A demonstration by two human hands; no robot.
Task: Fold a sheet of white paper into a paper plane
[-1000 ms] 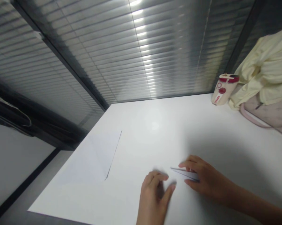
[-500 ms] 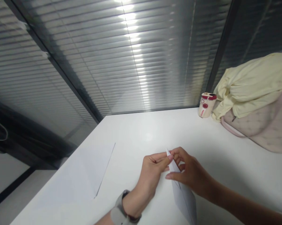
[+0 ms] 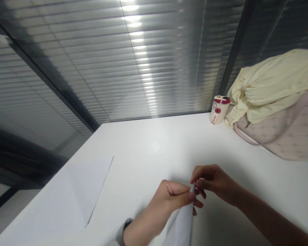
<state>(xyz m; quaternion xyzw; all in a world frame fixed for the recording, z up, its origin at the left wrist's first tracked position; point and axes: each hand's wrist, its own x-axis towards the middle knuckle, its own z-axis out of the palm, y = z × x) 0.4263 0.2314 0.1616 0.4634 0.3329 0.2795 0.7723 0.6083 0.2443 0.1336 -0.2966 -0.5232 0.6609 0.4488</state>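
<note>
A folded sheet of white paper (image 3: 182, 223) stands on edge between my hands above the white table, its lower end running out of the bottom of the view. My left hand (image 3: 170, 198) pinches it near its narrow tip, thumb on the near face and fingers behind. At the very tip, the thumb and fingers of my right hand (image 3: 207, 179) are closed on the paper. On my left wrist sits a watch with a grey strap (image 3: 122, 234), partly cut off by the frame.
White sheets of paper (image 3: 74, 198) lie at the left of the table (image 3: 143, 143). At the back right stand a cream and red cup-shaped can (image 3: 219, 110) and a pink quilted bag (image 3: 284, 136) with a pale yellow cloth (image 3: 274, 85) over it. Blinds (image 3: 105, 68) line the glass behind.
The paper has turned, now leaning down to the left instead of the right. My right hand has moved up to the tip, and my left hand sits slightly lower. The view has shifted right.
</note>
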